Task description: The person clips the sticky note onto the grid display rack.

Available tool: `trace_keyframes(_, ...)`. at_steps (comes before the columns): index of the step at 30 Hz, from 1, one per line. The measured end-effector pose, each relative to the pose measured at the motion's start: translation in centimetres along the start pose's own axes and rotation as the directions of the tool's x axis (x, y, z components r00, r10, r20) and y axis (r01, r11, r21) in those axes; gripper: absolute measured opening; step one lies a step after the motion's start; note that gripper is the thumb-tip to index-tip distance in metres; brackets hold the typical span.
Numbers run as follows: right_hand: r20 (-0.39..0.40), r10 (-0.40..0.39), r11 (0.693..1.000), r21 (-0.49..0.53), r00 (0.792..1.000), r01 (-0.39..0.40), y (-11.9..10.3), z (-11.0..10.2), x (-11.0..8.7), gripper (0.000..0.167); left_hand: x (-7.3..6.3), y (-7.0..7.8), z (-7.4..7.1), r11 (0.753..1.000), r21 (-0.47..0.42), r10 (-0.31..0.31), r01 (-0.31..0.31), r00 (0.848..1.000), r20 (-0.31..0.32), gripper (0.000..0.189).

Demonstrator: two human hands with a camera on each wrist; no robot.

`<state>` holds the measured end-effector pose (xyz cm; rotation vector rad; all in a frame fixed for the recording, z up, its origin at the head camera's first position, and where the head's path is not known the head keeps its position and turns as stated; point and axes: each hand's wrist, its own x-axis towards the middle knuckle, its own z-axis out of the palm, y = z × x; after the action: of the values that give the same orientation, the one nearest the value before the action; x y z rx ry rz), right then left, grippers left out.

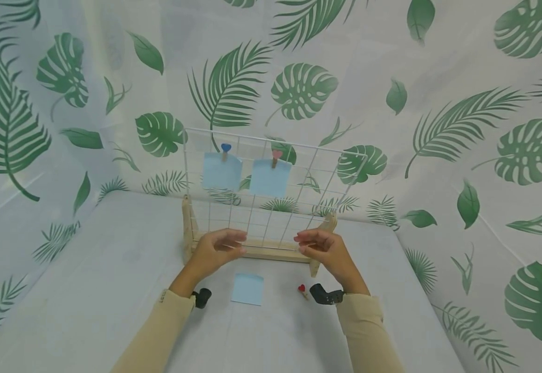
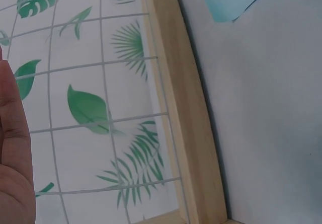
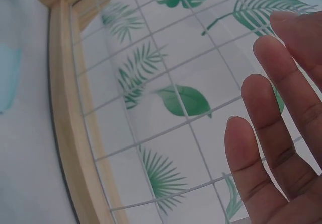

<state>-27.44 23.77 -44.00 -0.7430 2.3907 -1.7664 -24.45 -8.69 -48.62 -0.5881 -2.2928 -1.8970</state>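
Note:
Both hands hover in front of a white wire grid (image 1: 294,207) set in a wooden stand (image 1: 271,253). My left hand (image 1: 215,252) is at the grid's lower left, its fingers loosely bent with nothing in them. On the other side my right hand (image 1: 324,247) is likewise unoccupied; its fingers show spread apart in the right wrist view. Two blue paper notes hang on the grid: the left note (image 1: 221,172) under a blue heart clip (image 1: 226,149), the right note (image 1: 271,178) under a pink heart clip (image 1: 276,157). A third blue note (image 1: 247,289) lies on the table between the forearms.
A small wooden clip with a red heart (image 1: 302,290) lies on the white table (image 1: 126,259) beside the right wrist's black camera (image 1: 324,294). Another black camera (image 1: 202,298) sits at the left wrist. Leaf-printed sheeting (image 1: 368,62) surrounds the table's back and sides.

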Motion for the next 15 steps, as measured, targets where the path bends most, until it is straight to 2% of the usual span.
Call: trace_keyframes(15,-0.011,0.016,1.000,0.003,1.000,-0.016,1.7,0.0,-0.9,0.025,-1.0,-1.5,0.6,1.000,-0.018,-0.006,0.005,1.000,-0.011,0.037)
